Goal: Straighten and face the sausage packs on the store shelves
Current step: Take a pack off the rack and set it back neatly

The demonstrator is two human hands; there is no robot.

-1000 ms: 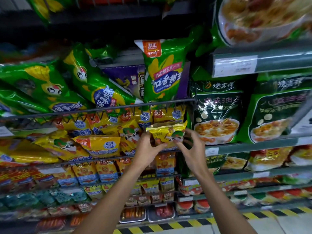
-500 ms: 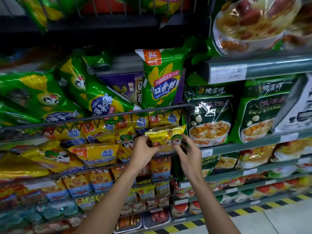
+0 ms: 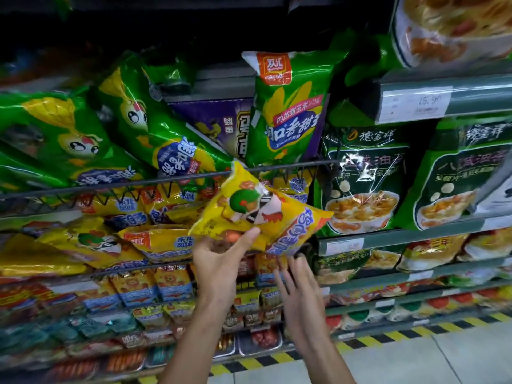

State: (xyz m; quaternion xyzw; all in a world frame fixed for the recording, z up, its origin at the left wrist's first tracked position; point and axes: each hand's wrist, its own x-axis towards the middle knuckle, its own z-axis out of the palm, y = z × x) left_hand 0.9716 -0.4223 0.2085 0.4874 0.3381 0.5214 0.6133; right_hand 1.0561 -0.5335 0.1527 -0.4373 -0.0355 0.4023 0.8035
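Observation:
A yellow sausage pack (image 3: 257, 214) with a green cartoon head is lifted off the shelf, tilted, in front of the wire rail (image 3: 166, 180). My left hand (image 3: 219, 259) grips its lower edge from below, thumb over the front. Below and to the right, my right hand (image 3: 297, 284) hovers with straight fingers, its fingertips just under the pack's blue-lettered corner. More yellow sausage packs (image 3: 158, 242) lie slumped on the wire shelf to the left. Green corn sausage packs (image 3: 285, 112) lean on the shelf above.
Dark green soup-mix bags (image 3: 360, 178) stand on the right-hand shelf behind a price rail (image 3: 415, 102). Lower shelves hold several rows of small yellow and orange packs (image 3: 155, 286). A yellow-black hazard stripe (image 3: 388, 339) marks the floor edge below.
The yellow pack has come off the shelf toward me and turned to show its face. My left hand now holds it alone; my right hand has let go and dropped lower.

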